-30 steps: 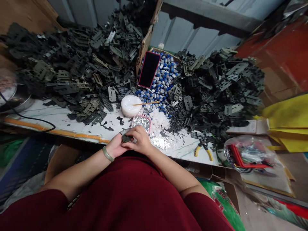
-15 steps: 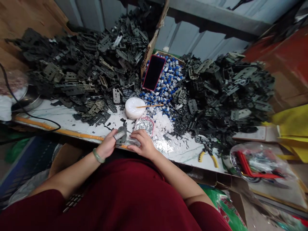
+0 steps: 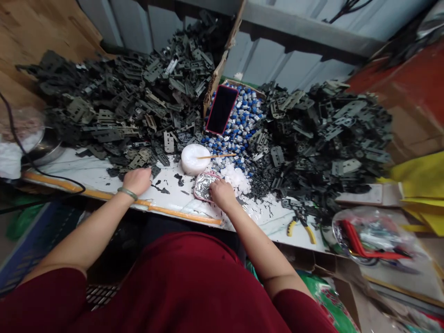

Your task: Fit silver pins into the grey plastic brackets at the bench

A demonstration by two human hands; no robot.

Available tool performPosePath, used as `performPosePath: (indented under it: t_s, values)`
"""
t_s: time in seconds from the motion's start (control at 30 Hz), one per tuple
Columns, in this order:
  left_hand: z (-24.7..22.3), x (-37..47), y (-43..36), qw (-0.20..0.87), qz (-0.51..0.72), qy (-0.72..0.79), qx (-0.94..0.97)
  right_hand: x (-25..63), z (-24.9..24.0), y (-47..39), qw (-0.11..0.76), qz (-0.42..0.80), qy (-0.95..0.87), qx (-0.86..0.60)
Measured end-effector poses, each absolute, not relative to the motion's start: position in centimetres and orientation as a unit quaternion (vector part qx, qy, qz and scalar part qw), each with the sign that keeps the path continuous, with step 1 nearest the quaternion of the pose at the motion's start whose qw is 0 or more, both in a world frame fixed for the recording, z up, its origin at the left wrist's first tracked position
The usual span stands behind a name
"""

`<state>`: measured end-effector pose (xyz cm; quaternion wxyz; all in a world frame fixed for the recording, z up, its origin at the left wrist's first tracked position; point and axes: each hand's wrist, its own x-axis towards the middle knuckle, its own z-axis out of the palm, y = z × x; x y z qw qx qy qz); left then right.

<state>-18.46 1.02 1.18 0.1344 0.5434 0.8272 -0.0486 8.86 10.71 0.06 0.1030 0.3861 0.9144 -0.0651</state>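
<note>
My left hand [image 3: 138, 181], with a green bangle at the wrist, reaches to the near edge of the left heap of dark metal parts [image 3: 140, 158]; its fingers are bent and what they hold is hidden. My right hand [image 3: 222, 193] is at the right side of a small pink-rimmed tray [image 3: 202, 187] of shiny silver pins, its fingertips pinched together among them. Behind the tray is a round white tub [image 3: 194, 159] with a thin wooden stick [image 3: 217, 156] across it. White plastic pieces [image 3: 237, 179] lie right of the tray.
A phone [image 3: 222, 109] rests on blue and white cylinders [image 3: 247, 111]. Another heap of dark metal parts [image 3: 322, 134] fills the right side. Yellow-handled pliers [image 3: 301, 225] lie near the front edge, beside a plastic-lined bowl [image 3: 374, 236]. A black cable [image 3: 45, 165] crosses at left.
My left hand has moved left to the heap. The grey part between my hands is no longer there. My right hand has moved right, onto the tray of pins.
</note>
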Motion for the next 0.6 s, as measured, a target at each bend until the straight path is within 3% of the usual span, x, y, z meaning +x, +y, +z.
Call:
performPosePath:
  t_s: [0.1, 0.2, 0.4, 0.5, 0.6]
  values:
    - [0.9, -18.3, 0.4, 0.121, 0.013, 0.82, 0.56, 9.2, -0.3, 10.7, 0.071, -0.081, 0.912, 0.396]
    - [0.5, -17.2, -1.2, 0.149, 0.173, 0.791, 0.568, 9.9, -0.6, 10.7, 0.014, -0.11, 0.906, 0.409]
    - [-0.1, -10.3, -2.7, 0.546, 0.492, 0.61, 0.295, 10.5, -1.6, 10.5, -0.098, -0.211, 0.871, 0.434]
    - [0.0, -7.0, -2.1, 0.638, 0.514, 0.534, 0.206, 10.5, -2.1, 10.3, -0.145, -0.258, 0.853, 0.43]
    - [-0.1, -5.2, -1.5, 0.656, 0.519, 0.522, 0.168, 10.5, -2.3, 10.1, -0.172, -0.305, 0.841, 0.412]
